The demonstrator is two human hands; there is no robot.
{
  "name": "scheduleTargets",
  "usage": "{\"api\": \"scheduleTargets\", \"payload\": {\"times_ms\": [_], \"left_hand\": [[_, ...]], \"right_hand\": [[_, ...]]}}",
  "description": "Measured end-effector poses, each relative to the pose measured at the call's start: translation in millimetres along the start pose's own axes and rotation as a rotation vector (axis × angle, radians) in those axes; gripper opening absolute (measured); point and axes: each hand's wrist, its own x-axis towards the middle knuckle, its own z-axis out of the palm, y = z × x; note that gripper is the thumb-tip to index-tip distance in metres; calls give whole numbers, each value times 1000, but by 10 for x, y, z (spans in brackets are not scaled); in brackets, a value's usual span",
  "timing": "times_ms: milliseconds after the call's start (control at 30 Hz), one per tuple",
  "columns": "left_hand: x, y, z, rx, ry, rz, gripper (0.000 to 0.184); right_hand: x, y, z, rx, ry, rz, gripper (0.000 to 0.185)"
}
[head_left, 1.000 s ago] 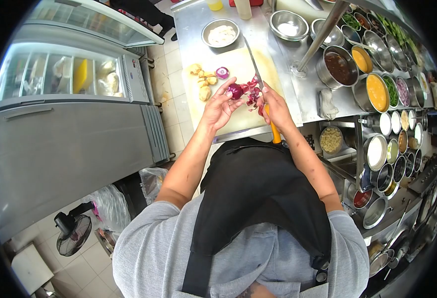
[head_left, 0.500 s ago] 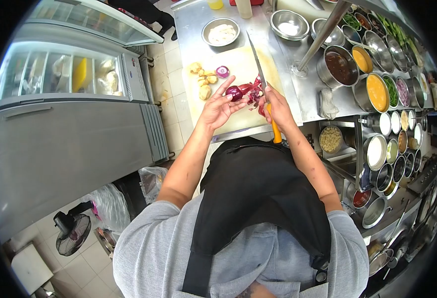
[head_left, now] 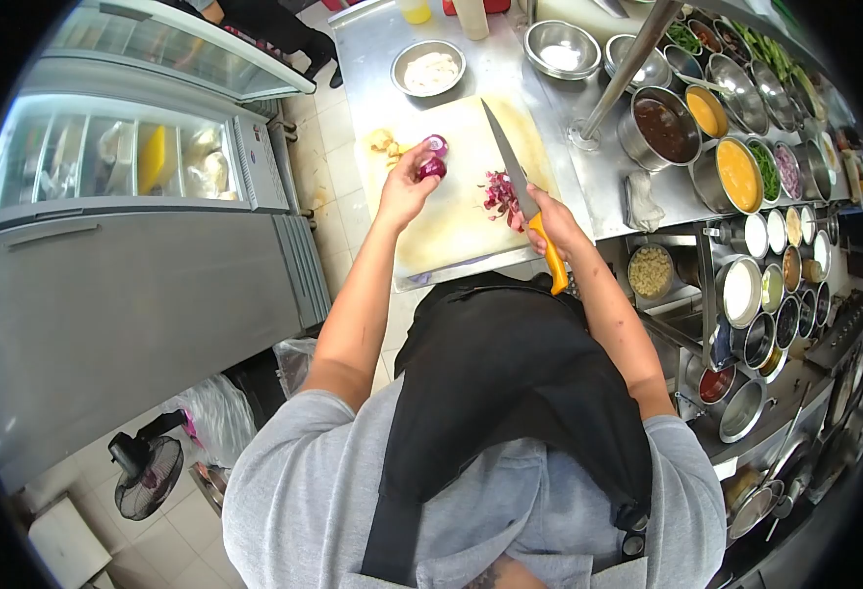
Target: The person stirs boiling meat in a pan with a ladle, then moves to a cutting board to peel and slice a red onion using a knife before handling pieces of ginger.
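Observation:
My left hand (head_left: 408, 188) is over the left part of the pale cutting board (head_left: 451, 221), its fingers closed on a peeled red onion (head_left: 433, 169). Just beyond it lies a second red onion (head_left: 437, 145) with a pale cut face. Knobby ginger pieces (head_left: 380, 140) sit to the left, partly covered by that hand. In my right hand (head_left: 557, 224) is a long kitchen knife (head_left: 506, 147), gripped near where the blade meets its yellow handle, tip pointing away from me. Beside the blade is a pile of red onion skins (head_left: 500, 193).
A steel bowl (head_left: 401, 82) of pale pieces stands behind the board. Empty-looking steel bowls (head_left: 561, 49), a pot of brown sauce (head_left: 662, 130) and a folded cloth (head_left: 642, 204) are to the right. A glass-door fridge (head_left: 137, 265) stands left; another person's dark-clothed leg (head_left: 279, 29) shows beyond.
My left hand has carried the red onion leftward, beside the other onion and the ginger. The knife has shifted slightly, its handle swinging right. The skins now lie in a more compact pile.

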Motion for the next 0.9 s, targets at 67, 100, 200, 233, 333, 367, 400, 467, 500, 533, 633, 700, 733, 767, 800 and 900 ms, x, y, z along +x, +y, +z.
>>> {"api": "scheduleTargets", "payload": {"times_ms": [67, 100, 200, 233, 333, 367, 400, 467, 500, 533, 633, 700, 733, 767, 800, 900], "left_hand": [[215, 15, -16, 51, -25, 7, 65], [297, 37, -1, 103, -46, 10, 64], [493, 60, 90, 613, -131, 274, 66], [532, 58, 114, 870, -162, 407, 68], [608, -57, 256, 1039, -200, 469, 63], [647, -102, 281, 1110, -190, 497, 61], [689, -145, 294, 1122, -154, 486, 59], [754, -223, 333, 1177, -91, 470, 59], [777, -258, 351, 1235, -25, 446, 60], [779, -304, 372, 1230, -31, 449, 60], [618, -251, 456, 1198, 138, 499, 60], [451, -173, 481, 971, 86, 551, 60], [330, -125, 486, 891, 48, 609, 55], [238, -182, 507, 881, 38, 611, 55], [151, -269, 549, 708, -26, 573, 53], [-14, -371, 669, 494, -119, 535, 53]], "right_hand": [[27, 33, -16, 8, 8, 5, 55], [18, 35, -26, 16, 13, 16, 61], [-52, -31, 7, -77, 115, 41, 63], [-84, -58, 40, -75, 122, 37, 63], [-123, -120, 109, -317, 238, -128, 60], [-110, -146, 108, -413, 238, -86, 57], [-99, -169, 101, -510, 239, -41, 58], [-24, -124, 67, -566, 270, -59, 50], [8, -91, 56, -621, 292, -75, 42], [27, -49, 36, -620, 299, -72, 42], [-9, -8, 71, -613, 385, -234, 35], [-50, -26, 106, -601, 433, -230, 31], [-52, 1, 102, -599, 444, -224, 31], [-47, 39, 82, -560, 448, -241, 32], [-52, 74, 57, -522, 452, -257, 34], [-63, 161, -57, -390, 433, -187, 35]]}}
